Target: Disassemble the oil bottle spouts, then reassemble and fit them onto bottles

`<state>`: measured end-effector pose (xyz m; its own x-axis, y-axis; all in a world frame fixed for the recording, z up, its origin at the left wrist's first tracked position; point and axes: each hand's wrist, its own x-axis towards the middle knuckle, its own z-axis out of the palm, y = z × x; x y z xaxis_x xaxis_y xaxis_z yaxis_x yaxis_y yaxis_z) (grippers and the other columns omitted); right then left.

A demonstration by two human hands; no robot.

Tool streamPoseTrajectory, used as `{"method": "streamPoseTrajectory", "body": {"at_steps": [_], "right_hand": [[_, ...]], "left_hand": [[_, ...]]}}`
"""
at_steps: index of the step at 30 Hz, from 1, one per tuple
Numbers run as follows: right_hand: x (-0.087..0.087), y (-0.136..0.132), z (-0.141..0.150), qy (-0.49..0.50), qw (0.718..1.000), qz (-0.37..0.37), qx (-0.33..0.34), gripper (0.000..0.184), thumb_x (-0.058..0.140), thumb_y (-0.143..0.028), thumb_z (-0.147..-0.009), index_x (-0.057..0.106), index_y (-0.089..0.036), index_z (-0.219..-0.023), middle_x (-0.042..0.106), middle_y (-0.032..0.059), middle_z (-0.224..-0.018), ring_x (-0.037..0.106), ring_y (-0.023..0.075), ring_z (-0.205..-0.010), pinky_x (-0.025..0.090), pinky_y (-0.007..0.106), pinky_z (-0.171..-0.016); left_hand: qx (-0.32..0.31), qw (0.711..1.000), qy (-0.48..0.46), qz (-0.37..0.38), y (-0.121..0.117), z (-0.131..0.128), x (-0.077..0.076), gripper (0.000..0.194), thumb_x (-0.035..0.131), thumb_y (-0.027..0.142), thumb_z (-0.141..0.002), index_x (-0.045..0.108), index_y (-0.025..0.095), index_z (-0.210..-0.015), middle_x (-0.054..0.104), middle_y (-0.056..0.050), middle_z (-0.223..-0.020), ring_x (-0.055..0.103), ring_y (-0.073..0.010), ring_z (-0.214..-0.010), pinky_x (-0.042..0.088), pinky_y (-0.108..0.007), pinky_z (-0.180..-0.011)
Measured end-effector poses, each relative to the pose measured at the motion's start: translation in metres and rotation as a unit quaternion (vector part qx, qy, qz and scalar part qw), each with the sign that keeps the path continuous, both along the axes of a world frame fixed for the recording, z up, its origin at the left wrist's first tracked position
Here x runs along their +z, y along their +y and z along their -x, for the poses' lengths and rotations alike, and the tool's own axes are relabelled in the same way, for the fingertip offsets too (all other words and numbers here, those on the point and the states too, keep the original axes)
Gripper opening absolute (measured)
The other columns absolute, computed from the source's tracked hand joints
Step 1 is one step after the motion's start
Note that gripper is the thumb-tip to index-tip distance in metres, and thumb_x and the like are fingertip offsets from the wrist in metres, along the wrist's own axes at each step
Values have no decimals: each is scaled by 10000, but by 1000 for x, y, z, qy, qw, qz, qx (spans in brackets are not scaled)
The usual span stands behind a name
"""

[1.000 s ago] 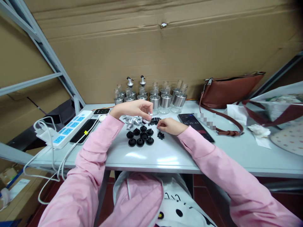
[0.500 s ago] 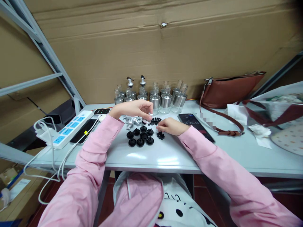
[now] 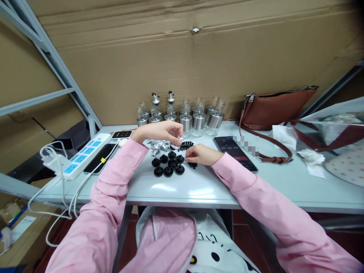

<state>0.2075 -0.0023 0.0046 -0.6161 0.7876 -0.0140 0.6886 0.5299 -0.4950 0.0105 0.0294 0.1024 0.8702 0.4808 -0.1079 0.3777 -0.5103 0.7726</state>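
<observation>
My left hand (image 3: 159,131) hovers over the table with its fingers pinched on a small silver and black spout part (image 3: 176,142). My right hand (image 3: 200,154) rests curled on the table, fingertips closed at the small black rings (image 3: 192,165); what it grips is hidden. Between the hands lie several black rubber stoppers (image 3: 168,165). A heap of silver spouts (image 3: 158,145) lies under my left hand. Behind them stand several glass and steel bottles (image 3: 199,121), two fitted with pourers.
A phone showing a timer (image 3: 234,151) lies right of my right hand. A brown handbag (image 3: 277,106) and tissues (image 3: 311,158) sit further right. A white and blue power strip (image 3: 85,153), another phone (image 3: 100,157) and white cables lie at the left.
My right hand has slid a little left, toward the black stoppers and over the small rings. My left hand has stayed where it was.
</observation>
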Motion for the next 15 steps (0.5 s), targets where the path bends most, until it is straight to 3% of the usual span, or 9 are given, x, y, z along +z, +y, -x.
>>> {"method": "streamPoseTrajectory", "body": {"at_steps": [15], "right_hand": [[-3, 6, -6, 6, 1000, -3, -1, 195, 557, -292, -738, 673, -135, -723, 626, 31, -667, 509, 112, -594, 392, 224, -599]], "left_hand": [[2, 1000, -3, -8, 0, 1, 1, 198, 642, 237, -696, 513, 128, -799, 606, -3, -707, 590, -95, -668, 448, -214, -596]]}}
